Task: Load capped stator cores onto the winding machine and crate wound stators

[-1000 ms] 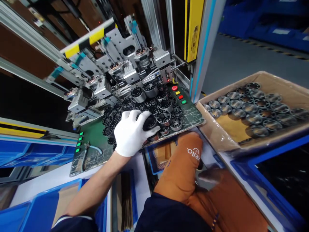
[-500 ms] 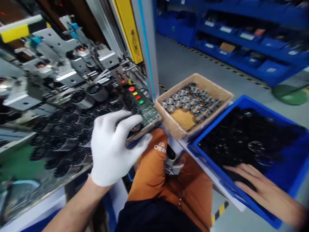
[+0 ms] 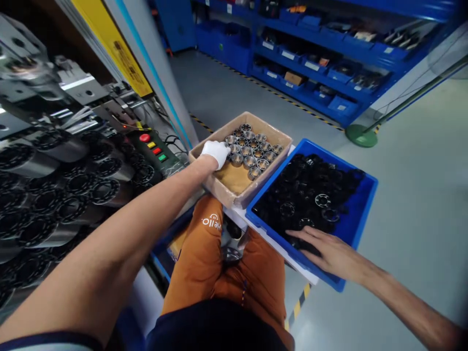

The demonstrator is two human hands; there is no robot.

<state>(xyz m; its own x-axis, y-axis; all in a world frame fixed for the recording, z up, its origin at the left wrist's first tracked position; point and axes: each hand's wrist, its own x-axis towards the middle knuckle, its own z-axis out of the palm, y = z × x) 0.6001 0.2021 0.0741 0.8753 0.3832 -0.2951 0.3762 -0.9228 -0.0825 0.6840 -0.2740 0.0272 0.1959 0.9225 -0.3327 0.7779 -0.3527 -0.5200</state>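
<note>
Left hand (image 3: 215, 153): had moved from the cylinders (image 3: 42, 163) to the carton (image 3: 234, 179); fingers curled at the ring edge, pinch unclear.
Rings (image 3: 249, 163): about seventeen visible in one carton, axes upright, openings up.
Right hand (image 3: 331, 251): fingers among black parts (image 3: 307, 187), uncountable, in one bin (image 3: 353, 229); grip hidden.
Buttons (image 3: 157, 151): four.

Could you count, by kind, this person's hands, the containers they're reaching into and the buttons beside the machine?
White-gloved left hand: 1
Bare right hand: 1
Tan cardboard box of silver metal rings: 1
Blue plastic bin of mostly black parts: 1
Round red button: 1
Rectangular yellow, red and green buttons: 3
Total: 8
</note>
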